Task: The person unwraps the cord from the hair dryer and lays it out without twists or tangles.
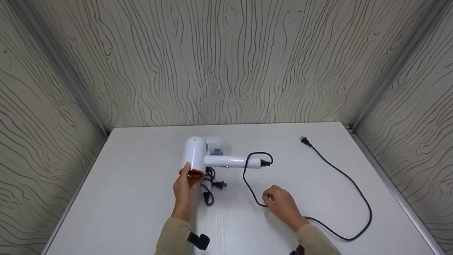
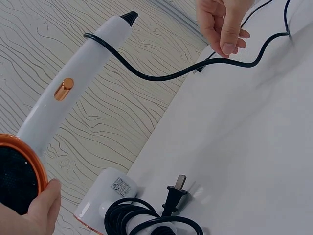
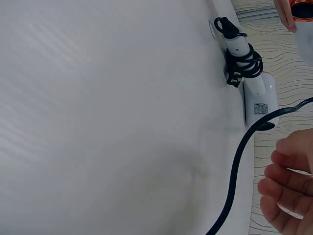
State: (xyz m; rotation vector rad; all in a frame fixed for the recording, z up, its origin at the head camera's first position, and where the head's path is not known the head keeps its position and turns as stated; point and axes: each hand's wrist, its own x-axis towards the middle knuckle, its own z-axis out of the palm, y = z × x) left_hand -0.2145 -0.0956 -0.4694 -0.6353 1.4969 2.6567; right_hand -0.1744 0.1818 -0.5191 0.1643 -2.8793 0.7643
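Over the surface [image 1: 134, 191], a bit L of centre & twd the far side, I've got the white hair dryer [image 1: 194, 152] up in my L hand [image 1: 182, 191]. That hand grips the dryer's near end, thumb up at the orange rim [image 2: 33, 156]. Handle [image 1: 226, 162] points R, w/ a copper-coloured button [image 2: 64, 89] on it.

Black cord [image 2: 156, 78] leaves the handle's R end, loops back across the handle, then drops twd my R hand [image 1: 283, 203]. R hand's fingers are loosely bent, tips near the thumb, just beside the cord; from the R wrist view they look apart from it. Past that wrist the cord sweeps out R in a wide curve & ends at its plug [image 1: 305, 140], far R.

2nd white dryer [image 1: 214, 144] lies on the surface, partly hidden behind the held one, its own cord [image 2: 117, 215] coiled round its handle, w/ that plug [image 1: 219, 184] sticking out R.

Both sleeves [image 1: 171, 235] beige, black strap mount [image 1: 199, 241] at the L wrist. Wood-grain-patterned wall [image 1: 212, 63] along the far side, similar panels L & R.
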